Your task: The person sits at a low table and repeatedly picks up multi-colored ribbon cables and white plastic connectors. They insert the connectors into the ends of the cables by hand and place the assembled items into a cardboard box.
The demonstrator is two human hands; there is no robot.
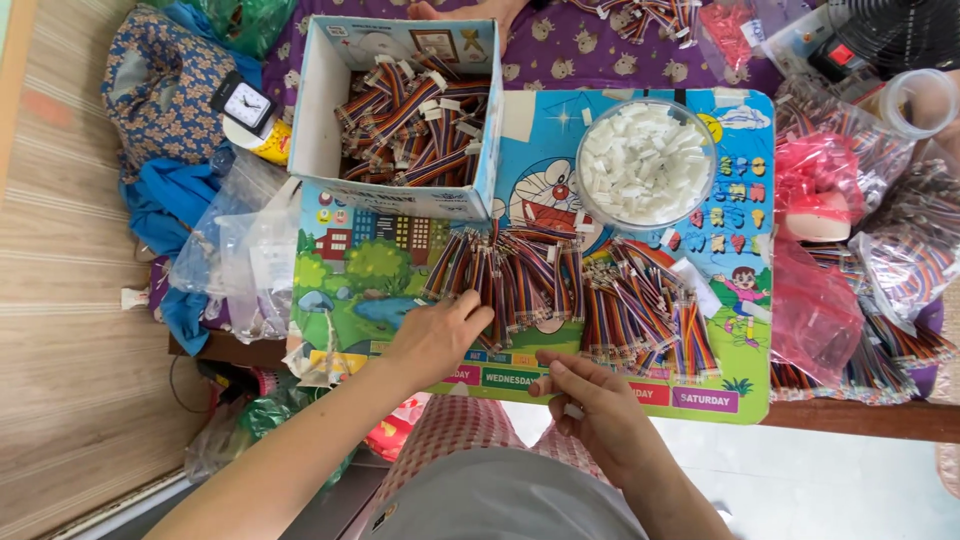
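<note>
My left hand (437,335) rests on the colourful cartoon table (400,260), fingertips touching the near ends of a row of rainbow ribbon cables (520,275). My right hand (590,400) hovers at the table's near edge with fingers curled around a small white connector piece (572,410). More ribbon cables (645,305) lie spread to the right of the row. A clear round bowl (645,165) of white connector pieces stands behind them. A cardboard box (400,110) at the back left holds finished cables with white ends.
Pink and clear plastic bags (820,300) of cables crowd the right side. Crumpled clear bags (240,250), blue cloth and a small clock (245,105) lie left of the table. A wooden floor (70,300) runs along the left. My lap (480,470) is below.
</note>
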